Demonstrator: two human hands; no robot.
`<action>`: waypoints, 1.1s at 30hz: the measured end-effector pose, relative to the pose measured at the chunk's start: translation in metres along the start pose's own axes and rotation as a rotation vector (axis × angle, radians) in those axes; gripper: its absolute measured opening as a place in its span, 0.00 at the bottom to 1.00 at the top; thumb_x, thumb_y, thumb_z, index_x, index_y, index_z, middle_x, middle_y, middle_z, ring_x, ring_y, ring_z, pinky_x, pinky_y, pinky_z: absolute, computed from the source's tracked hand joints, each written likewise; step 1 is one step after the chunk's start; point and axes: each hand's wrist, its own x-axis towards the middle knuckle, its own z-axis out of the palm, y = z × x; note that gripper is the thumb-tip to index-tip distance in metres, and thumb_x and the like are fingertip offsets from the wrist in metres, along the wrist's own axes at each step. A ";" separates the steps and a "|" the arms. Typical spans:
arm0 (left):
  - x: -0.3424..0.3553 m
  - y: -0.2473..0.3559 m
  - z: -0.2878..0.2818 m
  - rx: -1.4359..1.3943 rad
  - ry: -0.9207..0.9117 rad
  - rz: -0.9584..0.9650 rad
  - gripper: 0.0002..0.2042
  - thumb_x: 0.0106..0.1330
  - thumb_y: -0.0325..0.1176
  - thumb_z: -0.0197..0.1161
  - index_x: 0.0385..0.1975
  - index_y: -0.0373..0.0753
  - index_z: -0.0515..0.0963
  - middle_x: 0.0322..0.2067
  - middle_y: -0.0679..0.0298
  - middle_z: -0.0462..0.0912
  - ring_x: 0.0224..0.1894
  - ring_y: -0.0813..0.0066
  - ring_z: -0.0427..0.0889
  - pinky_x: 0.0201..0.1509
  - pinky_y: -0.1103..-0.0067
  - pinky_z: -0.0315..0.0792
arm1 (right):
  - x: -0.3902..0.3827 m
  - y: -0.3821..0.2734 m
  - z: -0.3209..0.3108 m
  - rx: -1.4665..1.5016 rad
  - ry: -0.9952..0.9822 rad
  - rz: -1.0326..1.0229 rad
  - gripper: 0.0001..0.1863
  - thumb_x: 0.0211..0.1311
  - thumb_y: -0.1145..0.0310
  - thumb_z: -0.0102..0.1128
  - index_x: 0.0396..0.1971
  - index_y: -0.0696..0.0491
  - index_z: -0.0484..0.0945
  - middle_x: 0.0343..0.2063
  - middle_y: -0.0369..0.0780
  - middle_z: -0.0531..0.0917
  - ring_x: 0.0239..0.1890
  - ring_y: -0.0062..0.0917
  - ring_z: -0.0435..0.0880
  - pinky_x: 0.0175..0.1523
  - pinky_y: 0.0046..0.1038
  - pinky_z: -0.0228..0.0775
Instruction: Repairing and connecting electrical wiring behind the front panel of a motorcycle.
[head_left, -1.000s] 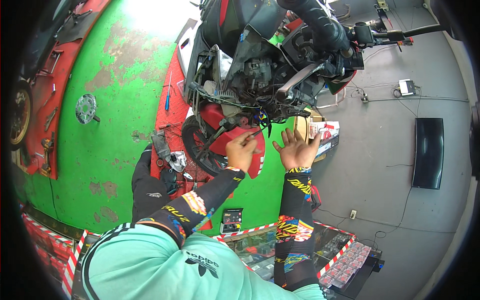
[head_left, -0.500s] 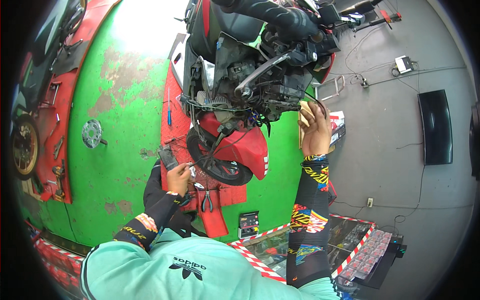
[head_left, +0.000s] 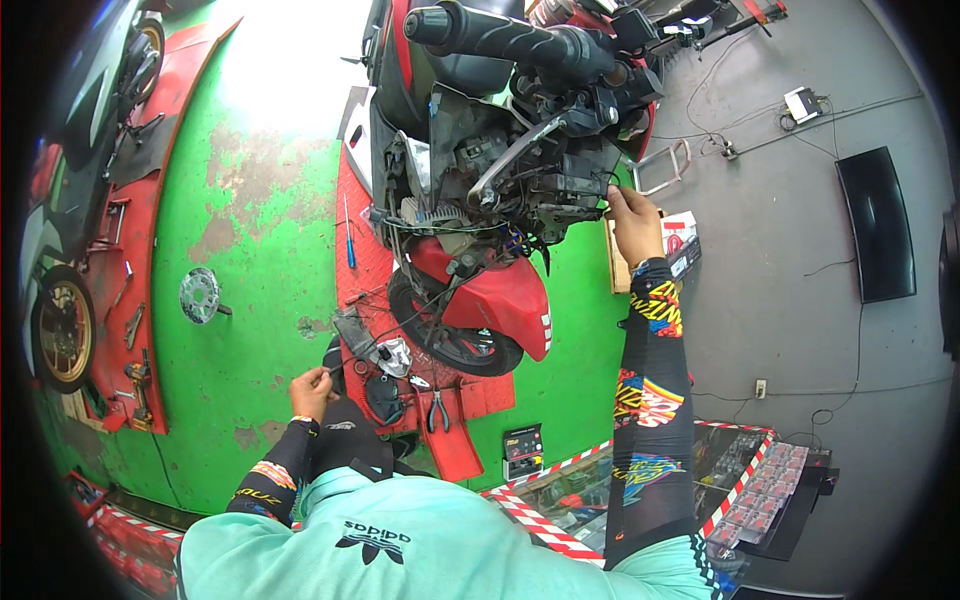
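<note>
A motorcycle [head_left: 500, 310] with a red front fender stands ahead, its front end stripped so that wiring and mechanical parts show. My left hand [head_left: 313, 393] is low on the left, fingers pinched on a thin black cable [head_left: 415, 318] that runs up past the front wheel [head_left: 410, 310] to the bike's front. My right hand [head_left: 637, 228] is at the right side of the exposed front end, beneath the handlebar. Its fingertips close on a short dark wire loop [head_left: 612, 178]; the exact grip is small and partly hidden.
The bike rests on a red platform [head_left: 365, 285] holding a blue screwdriver [head_left: 350, 245], pliers [head_left: 437, 410] and a silver bag [head_left: 394, 356]. A metal disc on a stand [head_left: 200, 296] is on the green floor. A glass case [head_left: 560, 490] stands behind right, a second motorcycle [head_left: 62, 320] at far left.
My left hand has moved left and down, away from the platform, drawing the cable out straighter. My right hand has gone from loosely open to pinching near the bike. The view has shifted slightly.
</note>
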 end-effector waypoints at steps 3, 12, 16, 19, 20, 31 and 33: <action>-0.004 -0.032 -0.031 0.104 0.022 -0.052 0.10 0.66 0.26 0.60 0.41 0.26 0.82 0.18 0.65 0.80 0.17 0.79 0.81 0.22 0.79 0.79 | 0.000 -0.002 -0.008 0.020 -0.174 0.114 0.23 0.73 0.59 0.56 0.53 0.65 0.78 0.39 0.42 0.85 0.38 0.23 0.84 0.46 0.24 0.73; 0.005 -0.034 -0.053 0.125 -0.002 -0.068 0.06 0.65 0.25 0.62 0.38 0.30 0.80 0.24 0.61 0.83 0.24 0.78 0.82 0.28 0.79 0.78 | -0.006 0.017 0.012 0.233 -0.153 0.147 0.16 0.71 0.64 0.57 0.51 0.59 0.78 0.37 0.34 0.83 0.33 0.16 0.81 0.36 0.20 0.68; 0.018 0.066 0.037 0.146 -0.086 0.462 0.07 0.65 0.27 0.62 0.39 0.33 0.79 0.32 0.62 0.82 0.33 0.78 0.81 0.40 0.78 0.76 | -0.003 0.018 0.023 0.196 -0.040 0.079 0.09 0.67 0.66 0.60 0.33 0.57 0.76 0.24 0.30 0.75 0.24 0.14 0.70 0.32 0.21 0.65; 0.023 0.156 0.114 0.207 -0.326 0.736 0.12 0.62 0.29 0.66 0.43 0.35 0.80 0.41 0.56 0.82 0.45 0.61 0.82 0.51 0.72 0.75 | -0.005 0.008 0.023 0.044 0.047 -0.032 0.10 0.63 0.68 0.62 0.26 0.59 0.77 0.20 0.31 0.73 0.26 0.14 0.69 0.32 0.21 0.62; 0.023 0.182 0.140 0.227 -0.330 0.904 0.14 0.62 0.31 0.67 0.46 0.35 0.80 0.44 0.54 0.81 0.50 0.57 0.81 0.56 0.69 0.74 | -0.006 0.004 0.019 0.040 0.056 -0.026 0.10 0.63 0.68 0.62 0.26 0.59 0.77 0.20 0.31 0.73 0.26 0.14 0.69 0.32 0.21 0.62; 0.026 0.267 0.260 0.209 -0.321 0.803 0.21 0.66 0.33 0.64 0.57 0.36 0.71 0.37 0.53 0.85 0.40 0.53 0.83 0.46 0.67 0.77 | 0.002 0.020 0.018 0.165 -0.079 0.047 0.15 0.65 0.61 0.61 0.34 0.60 0.82 0.27 0.36 0.82 0.33 0.19 0.78 0.42 0.24 0.69; 0.031 0.263 0.261 0.176 -0.331 0.753 0.15 0.68 0.31 0.63 0.52 0.35 0.75 0.28 0.56 0.86 0.28 0.59 0.86 0.35 0.74 0.78 | 0.003 0.020 0.016 0.229 -0.103 0.090 0.14 0.65 0.61 0.61 0.35 0.59 0.82 0.27 0.35 0.82 0.32 0.19 0.78 0.41 0.24 0.69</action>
